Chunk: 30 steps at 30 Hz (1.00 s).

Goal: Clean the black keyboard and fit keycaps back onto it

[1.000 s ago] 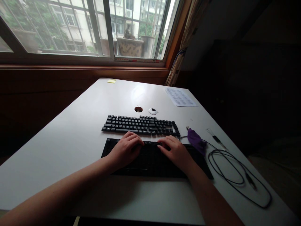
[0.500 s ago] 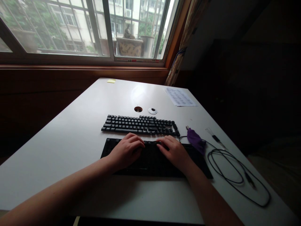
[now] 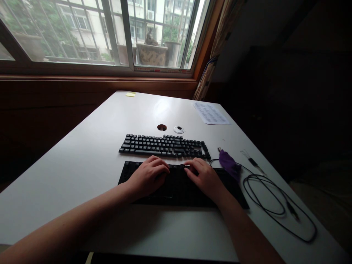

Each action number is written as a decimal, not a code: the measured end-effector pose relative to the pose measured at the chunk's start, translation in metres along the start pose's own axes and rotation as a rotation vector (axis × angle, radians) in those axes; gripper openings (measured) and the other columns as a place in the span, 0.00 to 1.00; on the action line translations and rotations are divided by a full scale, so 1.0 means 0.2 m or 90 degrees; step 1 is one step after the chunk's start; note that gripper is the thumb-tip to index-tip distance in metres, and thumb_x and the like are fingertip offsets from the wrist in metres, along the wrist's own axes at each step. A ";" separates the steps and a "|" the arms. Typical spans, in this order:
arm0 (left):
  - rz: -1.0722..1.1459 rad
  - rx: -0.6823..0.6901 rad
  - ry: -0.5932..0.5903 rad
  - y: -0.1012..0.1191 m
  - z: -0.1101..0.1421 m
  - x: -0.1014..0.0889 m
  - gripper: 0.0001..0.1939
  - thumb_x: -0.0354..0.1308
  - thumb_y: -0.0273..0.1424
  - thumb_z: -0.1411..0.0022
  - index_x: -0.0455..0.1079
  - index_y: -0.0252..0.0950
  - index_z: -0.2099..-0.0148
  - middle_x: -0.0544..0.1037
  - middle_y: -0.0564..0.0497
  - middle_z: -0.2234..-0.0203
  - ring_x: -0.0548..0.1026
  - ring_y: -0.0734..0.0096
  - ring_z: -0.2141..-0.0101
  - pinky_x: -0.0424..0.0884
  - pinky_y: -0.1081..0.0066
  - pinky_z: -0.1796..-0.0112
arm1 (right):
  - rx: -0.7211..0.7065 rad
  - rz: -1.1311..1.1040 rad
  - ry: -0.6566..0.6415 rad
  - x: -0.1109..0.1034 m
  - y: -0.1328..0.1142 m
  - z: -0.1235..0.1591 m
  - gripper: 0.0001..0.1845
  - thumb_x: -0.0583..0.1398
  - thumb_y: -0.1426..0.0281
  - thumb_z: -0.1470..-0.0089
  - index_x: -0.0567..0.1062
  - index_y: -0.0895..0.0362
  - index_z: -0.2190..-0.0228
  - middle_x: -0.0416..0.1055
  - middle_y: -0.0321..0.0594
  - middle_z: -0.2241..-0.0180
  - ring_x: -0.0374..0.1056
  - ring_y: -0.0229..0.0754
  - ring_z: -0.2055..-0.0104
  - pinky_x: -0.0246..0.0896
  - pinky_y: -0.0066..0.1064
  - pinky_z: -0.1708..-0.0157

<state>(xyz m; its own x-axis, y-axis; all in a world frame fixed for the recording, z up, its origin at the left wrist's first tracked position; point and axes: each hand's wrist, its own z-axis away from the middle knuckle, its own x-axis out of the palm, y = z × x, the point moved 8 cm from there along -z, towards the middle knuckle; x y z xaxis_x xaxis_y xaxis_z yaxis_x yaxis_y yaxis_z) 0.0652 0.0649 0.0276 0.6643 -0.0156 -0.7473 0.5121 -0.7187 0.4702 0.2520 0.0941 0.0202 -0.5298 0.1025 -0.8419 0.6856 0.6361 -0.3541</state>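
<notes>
Both my hands rest palm-down on a black keyboard [image 3: 176, 189] lying near the front of the white desk [image 3: 82, 172]. My left hand [image 3: 148, 176] covers its left-centre part, fingers curled toward the far edge. My right hand [image 3: 205, 178] lies right of centre, its fingertips on the keys at the far edge. Neither hand grips anything that I can see. A second black keyboard [image 3: 164, 146] lies just beyond, parallel and apart from my fingers.
A purple cloth [image 3: 228, 164] and a looped black cable [image 3: 275, 201] lie right of the near keyboard, with a small tool [image 3: 251, 160] beyond. A cable hole [image 3: 162, 127], a white cap [image 3: 178, 129], a printed sheet [image 3: 210, 113] and a yellow note [image 3: 130, 94] lie farther back.
My right hand's fingers have crept slightly left along the near keyboard's far edge. My left hand has hardly moved.
</notes>
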 end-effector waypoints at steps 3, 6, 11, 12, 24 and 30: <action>-0.002 0.002 0.001 0.00 0.00 0.00 0.11 0.57 0.20 0.37 0.74 0.38 0.56 0.80 0.48 0.56 0.72 0.61 0.54 0.73 0.59 0.50 | -0.005 0.008 -0.002 -0.01 0.00 0.00 0.05 0.59 0.71 0.37 0.75 0.54 0.59 0.68 0.37 0.70 0.67 0.44 0.65 0.64 0.36 0.61; -0.004 0.000 0.002 0.00 0.00 0.00 0.10 0.57 0.21 0.37 0.74 0.38 0.56 0.80 0.48 0.56 0.72 0.61 0.53 0.73 0.59 0.49 | -0.007 0.019 -0.012 0.00 0.00 0.00 0.04 0.60 0.71 0.37 0.75 0.54 0.60 0.68 0.37 0.70 0.67 0.44 0.65 0.64 0.35 0.62; -0.011 -0.002 0.001 0.00 0.00 0.00 0.11 0.57 0.21 0.37 0.74 0.39 0.56 0.80 0.48 0.55 0.72 0.61 0.53 0.73 0.59 0.49 | -0.001 0.031 -0.025 0.02 0.00 0.01 0.04 0.60 0.71 0.37 0.75 0.55 0.60 0.69 0.39 0.69 0.68 0.45 0.64 0.65 0.36 0.62; -0.012 -0.001 0.002 0.00 0.00 0.00 0.10 0.57 0.21 0.37 0.74 0.39 0.56 0.80 0.48 0.55 0.72 0.61 0.53 0.73 0.59 0.49 | -0.001 0.031 -0.026 0.02 0.00 0.01 0.04 0.59 0.71 0.37 0.75 0.55 0.60 0.69 0.39 0.69 0.68 0.45 0.64 0.65 0.36 0.61; -0.017 0.002 -0.007 0.00 0.01 0.00 0.10 0.57 0.21 0.37 0.74 0.38 0.56 0.80 0.48 0.53 0.72 0.60 0.52 0.72 0.58 0.48 | 0.016 0.012 -0.030 0.02 0.01 0.00 0.05 0.61 0.67 0.35 0.75 0.55 0.59 0.72 0.40 0.65 0.70 0.47 0.61 0.67 0.39 0.58; -0.020 0.003 -0.011 0.01 0.01 0.00 0.09 0.57 0.21 0.36 0.74 0.38 0.56 0.80 0.49 0.53 0.71 0.61 0.52 0.72 0.59 0.48 | 0.043 -0.009 -0.025 0.02 0.02 0.00 0.05 0.61 0.66 0.35 0.75 0.54 0.59 0.72 0.41 0.62 0.71 0.47 0.58 0.68 0.38 0.57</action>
<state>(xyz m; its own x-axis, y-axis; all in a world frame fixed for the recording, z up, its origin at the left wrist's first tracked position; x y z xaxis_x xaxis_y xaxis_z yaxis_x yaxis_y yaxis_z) 0.0658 0.0625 0.0270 0.6382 -0.0046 -0.7699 0.5305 -0.7220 0.4441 0.2517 0.0968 0.0153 -0.5212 0.0629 -0.8511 0.7107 0.5842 -0.3921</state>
